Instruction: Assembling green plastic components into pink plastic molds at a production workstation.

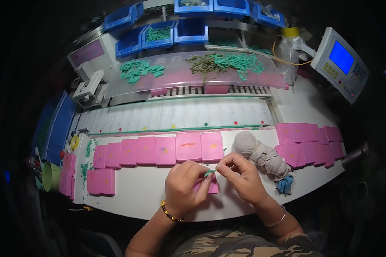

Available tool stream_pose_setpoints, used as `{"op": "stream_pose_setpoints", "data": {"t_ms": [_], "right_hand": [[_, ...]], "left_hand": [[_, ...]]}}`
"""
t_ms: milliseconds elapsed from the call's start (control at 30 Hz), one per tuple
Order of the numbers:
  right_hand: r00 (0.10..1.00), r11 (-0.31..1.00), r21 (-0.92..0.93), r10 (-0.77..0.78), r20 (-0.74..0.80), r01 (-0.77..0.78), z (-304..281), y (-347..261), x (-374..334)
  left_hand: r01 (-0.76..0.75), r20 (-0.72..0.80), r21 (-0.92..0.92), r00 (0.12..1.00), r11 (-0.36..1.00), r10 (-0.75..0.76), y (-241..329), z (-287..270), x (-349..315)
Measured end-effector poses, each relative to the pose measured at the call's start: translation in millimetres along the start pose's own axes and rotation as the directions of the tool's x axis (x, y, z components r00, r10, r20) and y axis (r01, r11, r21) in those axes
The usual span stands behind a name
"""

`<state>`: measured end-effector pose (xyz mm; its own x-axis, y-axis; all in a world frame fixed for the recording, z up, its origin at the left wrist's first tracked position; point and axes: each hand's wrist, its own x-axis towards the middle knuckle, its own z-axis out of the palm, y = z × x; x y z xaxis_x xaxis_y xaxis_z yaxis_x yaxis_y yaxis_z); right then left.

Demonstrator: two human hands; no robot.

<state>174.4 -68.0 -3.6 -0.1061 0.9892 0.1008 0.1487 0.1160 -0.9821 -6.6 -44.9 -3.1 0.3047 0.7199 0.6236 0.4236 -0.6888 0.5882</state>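
Observation:
Between the thumb and fingers of my left hand (pixel 185 188) is a small green piece (pixel 208 173), thin and waxy-looking. My right hand (pixel 243 177) is closed in a pinch at the piece's right end, its thumb and forefinger pressed together there. The piece's exact shape is too small to make out. Under my fingers lies a square pink block (pixel 213 188), mostly hidden by my left hand. Just beyond both hands stretches a row of similar pink blocks (pixel 188 147), some with coloured marks.
Right of my hands lies a twisted grey cloth bundle (pixel 268 158) with a blue end. More pink blocks (pixel 304 150) overlap at the right. On a raised clear shelf sit green tags (pixel 137 70) and tangled green pieces (pixel 240 63). Blue bins (pixel 191 32) stand behind; a control panel (pixel 341 62) leans at right.

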Motion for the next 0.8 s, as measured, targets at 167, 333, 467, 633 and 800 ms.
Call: {"op": "stream_pose_setpoints", "data": {"t_ms": [167,333,467,633,800], "right_hand": [[0.999,0.999,0.034,0.042,-0.019,-0.042,8,4,1],[0.992,0.982,0.178,0.084,-0.096,-0.066,4,8,3],[0.986,0.974,0.203,0.124,-0.116,-0.099,3,4,4],[0.985,0.968,0.223,0.14,-0.099,-0.115,1,10,8],[0.977,0.943,0.269,0.213,-0.031,-0.197,-2,11,10]], "left_hand": [[0.049,-0.004,0.01,0.999,0.999,-0.048,-3,-6,-8],[0.189,-0.032,-0.061,0.981,0.98,-0.191,2,-5,-10],[0.364,0.101,-0.275,0.931,0.89,-0.35,0,-6,-16],[0.743,0.542,-0.563,0.663,0.363,-0.516,3,-7,-19],[0.778,0.605,-0.565,0.618,0.277,-0.502,4,-4,-22]]}}
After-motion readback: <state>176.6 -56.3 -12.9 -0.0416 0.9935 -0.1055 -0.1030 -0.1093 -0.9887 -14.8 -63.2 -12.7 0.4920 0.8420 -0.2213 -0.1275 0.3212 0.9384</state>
